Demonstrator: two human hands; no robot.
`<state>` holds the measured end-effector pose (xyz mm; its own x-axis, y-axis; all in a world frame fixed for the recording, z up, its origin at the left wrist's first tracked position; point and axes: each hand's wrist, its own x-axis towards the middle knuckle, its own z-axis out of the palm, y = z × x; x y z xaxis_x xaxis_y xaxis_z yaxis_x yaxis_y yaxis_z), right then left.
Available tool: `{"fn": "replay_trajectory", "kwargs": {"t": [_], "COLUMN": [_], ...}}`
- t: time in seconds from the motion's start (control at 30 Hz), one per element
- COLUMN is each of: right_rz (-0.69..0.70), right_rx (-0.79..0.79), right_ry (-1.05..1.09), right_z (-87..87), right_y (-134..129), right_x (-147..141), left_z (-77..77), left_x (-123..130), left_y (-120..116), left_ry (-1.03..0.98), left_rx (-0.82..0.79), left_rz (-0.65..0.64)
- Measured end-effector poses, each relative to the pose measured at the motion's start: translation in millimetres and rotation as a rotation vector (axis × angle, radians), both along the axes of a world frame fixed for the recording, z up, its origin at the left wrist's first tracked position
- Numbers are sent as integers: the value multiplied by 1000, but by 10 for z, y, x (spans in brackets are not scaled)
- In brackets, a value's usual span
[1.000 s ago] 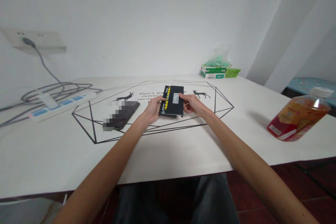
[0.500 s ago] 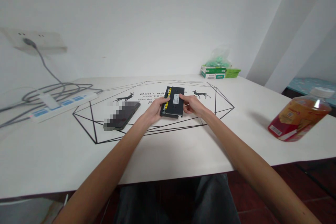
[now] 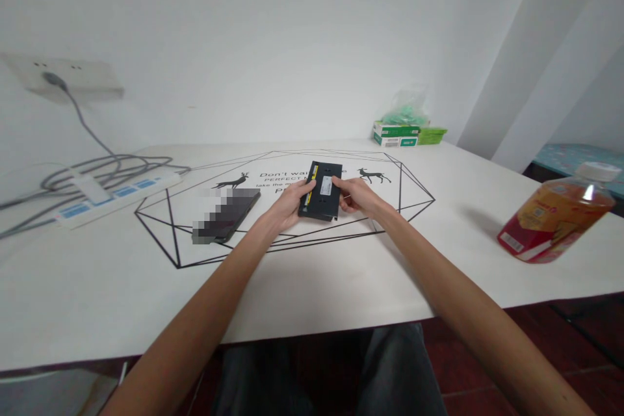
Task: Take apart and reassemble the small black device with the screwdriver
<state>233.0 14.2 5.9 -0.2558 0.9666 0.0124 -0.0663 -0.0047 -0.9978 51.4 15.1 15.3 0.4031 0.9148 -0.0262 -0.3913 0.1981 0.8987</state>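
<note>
Left grip (image 3: 291, 200) and right grip (image 3: 358, 195) clasping black case (image 3: 320, 201), held between them by opposite sides.

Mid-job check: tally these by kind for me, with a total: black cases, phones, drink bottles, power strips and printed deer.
Black case, held in the left hand and right hand: 1
Phone: 1
Drink bottle: 1
Power strip: 1
Printed deer: 2
Total: 6

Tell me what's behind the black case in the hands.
Printed lettering on the white tabletop, with "Don't" and "PERFECT" readable to the left of the black case. The case and left hand cover other parts, so the full wording can't be read.
</note>
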Motion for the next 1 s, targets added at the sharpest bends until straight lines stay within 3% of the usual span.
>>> {"fn": "replay_trajectory", "kwargs": {"t": [0.17, 0.4, 1.0], "right_rz": [-7, -7, 55], "right_rx": [21, 55, 80], "right_ry": [-26, -96, -67], "right_z": [17, 45, 4], "right_y": [-10, -45, -10], "right_x": [-3, -6, 27], "left_z": [-7, -3, 21], "left_x": [-15, 14, 4], "left_y": [17, 3, -20], "left_ry": [-10, 15, -36], "left_rx": [5, 24, -29], "left_rz": [-53, -5, -38]}}
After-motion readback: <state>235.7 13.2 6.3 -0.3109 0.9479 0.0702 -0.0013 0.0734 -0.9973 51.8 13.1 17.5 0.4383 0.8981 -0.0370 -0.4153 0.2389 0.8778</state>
